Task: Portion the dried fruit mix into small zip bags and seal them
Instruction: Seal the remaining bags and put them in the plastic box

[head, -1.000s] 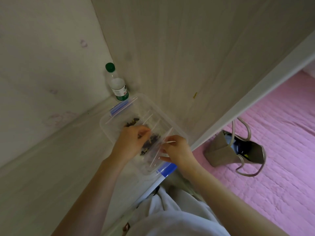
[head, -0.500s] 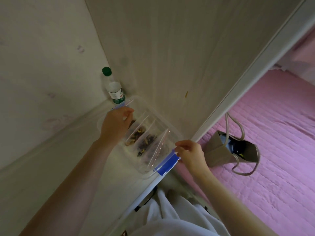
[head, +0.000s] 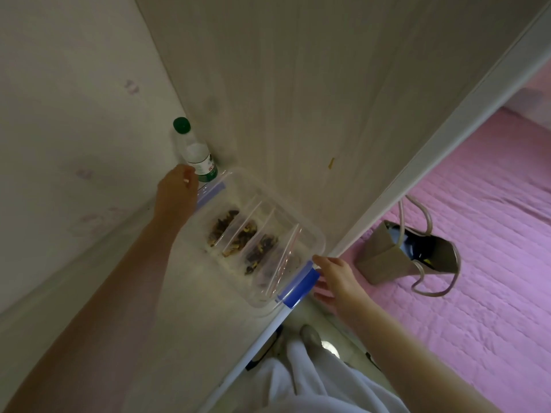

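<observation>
Fingers (head: 321,291) of the right hand (head: 338,278) are spread wide and nearly straight, thumb above and the rest below. They bracket the near blue latch (head: 299,286) without closing on it. I read them as touching it or just beside it, holding nothing. The left hand (head: 179,193) lies over the far blue latch (head: 211,193), back toward the camera and fingertips tucked out of my sight, so I cannot tell whether it grips the latch or only rests there.

Between the two hands sits the clear plastic container (head: 322,239), on the pale desk (head: 193,323) with its near right corner close to the desk edge. Inside it the zip bags (head: 284,257) stand on edge in a row. Three carry a dark clump of dried fruit mix (head: 262,248) at the bottom, and the nearest looks almost empty. I cannot make out whether their strips are pressed shut, nor whether a lid is on the box.

I judge the bags light, limp and slick, liable to slump or spill if pinched at the belly, so I would take each by its stiffer top strip. The box looks rigid and light. Its two ends give the firmest hold, and it could skate on the smooth desk.

A green-capped bottle (head: 197,155) stands just beyond the left hand. A tote bag (head: 384,254) sits on the pink bedcover (head: 492,234) to the right.
</observation>
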